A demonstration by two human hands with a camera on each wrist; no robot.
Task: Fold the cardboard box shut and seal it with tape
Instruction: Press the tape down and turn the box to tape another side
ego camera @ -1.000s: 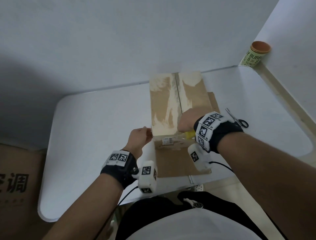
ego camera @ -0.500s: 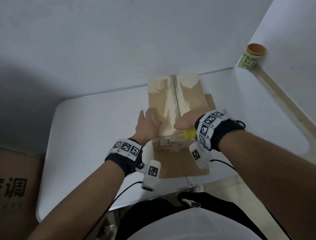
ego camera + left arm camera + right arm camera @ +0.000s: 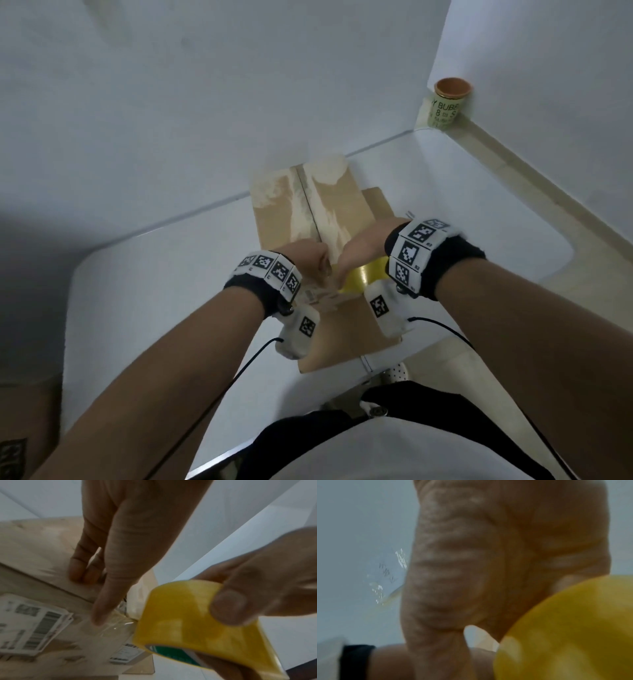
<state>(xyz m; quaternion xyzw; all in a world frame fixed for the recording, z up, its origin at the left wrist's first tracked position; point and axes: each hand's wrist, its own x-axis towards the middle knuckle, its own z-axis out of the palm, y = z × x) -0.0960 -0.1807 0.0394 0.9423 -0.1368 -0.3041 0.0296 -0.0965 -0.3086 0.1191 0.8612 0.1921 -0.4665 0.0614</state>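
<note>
A white table (image 3: 137,308) fills a white-walled corner. The right hand (image 3: 363,253) grasps the yellow tape roll (image 3: 188,615) at the near edge of the cardboard box (image 3: 342,212). The left hand (image 3: 305,260) presses the free strip (image 3: 113,626) onto the box front with its thumb, fingers braced on top. If that thumb slips, the strip, which looks wrinkled, could lift or stick to itself. One roll, one box, two labels (image 3: 32,626), one cup (image 3: 450,102).

1. Left hand (image 3: 305,262): black wristband (image 3: 263,279) ringed with white tiles bearing black square codes.
2. Right hand (image 3: 363,253): matching band (image 3: 423,257).
3. White camera pod (image 3: 298,330) under each wrist, with one code tile and a thin black cable (image 3: 253,356).
4. Torso: white top (image 3: 394,455), black trim.
</note>
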